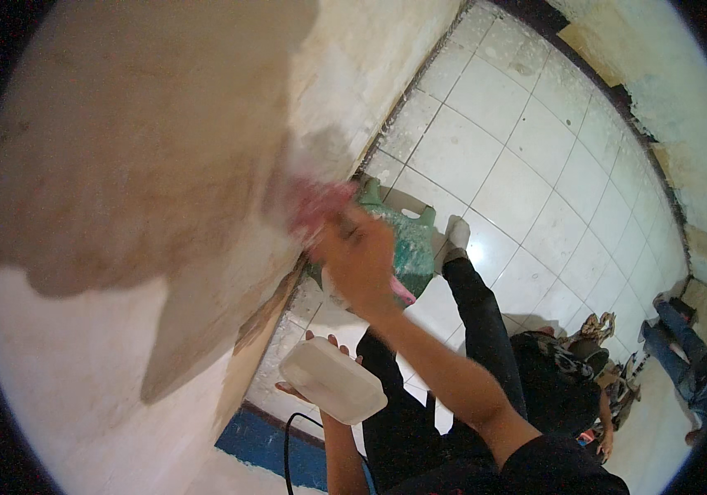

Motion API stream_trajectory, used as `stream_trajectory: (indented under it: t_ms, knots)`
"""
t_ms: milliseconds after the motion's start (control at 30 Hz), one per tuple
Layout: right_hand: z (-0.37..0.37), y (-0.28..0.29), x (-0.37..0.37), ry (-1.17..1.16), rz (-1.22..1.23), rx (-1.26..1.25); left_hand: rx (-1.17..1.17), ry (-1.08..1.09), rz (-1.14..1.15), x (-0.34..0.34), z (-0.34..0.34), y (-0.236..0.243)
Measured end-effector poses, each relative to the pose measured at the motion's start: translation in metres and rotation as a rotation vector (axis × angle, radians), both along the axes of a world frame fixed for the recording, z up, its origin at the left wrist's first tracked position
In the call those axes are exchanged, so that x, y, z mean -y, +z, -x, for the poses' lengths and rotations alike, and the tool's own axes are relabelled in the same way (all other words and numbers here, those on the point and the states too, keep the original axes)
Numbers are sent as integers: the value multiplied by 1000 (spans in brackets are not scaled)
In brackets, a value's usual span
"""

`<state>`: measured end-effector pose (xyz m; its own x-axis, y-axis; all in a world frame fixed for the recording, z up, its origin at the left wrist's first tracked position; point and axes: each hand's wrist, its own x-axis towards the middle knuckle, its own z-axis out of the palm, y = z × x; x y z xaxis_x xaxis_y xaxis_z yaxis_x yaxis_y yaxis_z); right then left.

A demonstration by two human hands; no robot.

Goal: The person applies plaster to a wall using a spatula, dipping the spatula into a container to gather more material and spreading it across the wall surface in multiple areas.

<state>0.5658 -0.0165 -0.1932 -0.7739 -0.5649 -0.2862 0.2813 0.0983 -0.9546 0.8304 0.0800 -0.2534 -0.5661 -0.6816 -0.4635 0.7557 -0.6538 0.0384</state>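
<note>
My right hand (357, 260) is closed around a pink thing (318, 206), held against the stained wall (196, 148). Motion smears both, so I cannot tell the pink thing's exact kind. Lower down, my left hand (292, 389) holds a whitish, rectangular plastic container (333, 379) with rounded corners, its fingers showing past the edges. What the container holds, if anything, I cannot make out. Behind my right hand stands a green plastic stool (411, 247) splashed with white. Another pink object (403, 290) shows at the stool's near edge, partly hidden by my wrist.
White floor tiles (502, 165) run along the wall, with whitish specks near its foot. A black cable (289, 441) curves past a blue strip (262, 441) at lower left. On the right, a person in dark clothes (551, 379) sits low, and another person's jeans (692, 359) show beyond.
</note>
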Motion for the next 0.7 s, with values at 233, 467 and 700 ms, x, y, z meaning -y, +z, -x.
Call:
stream_trajectory:
  t_ms: [233,467,700]
  knots:
    - [142,-201,48,-184,-150,-7,-62,-39,-38,0,26,-8]
    - [87,-76,70,2,-157,-226,14,-16,-15,-9,29,-12]
    - [18,-1,15,-72,90,-8,1,-23,16,3,22,-12]
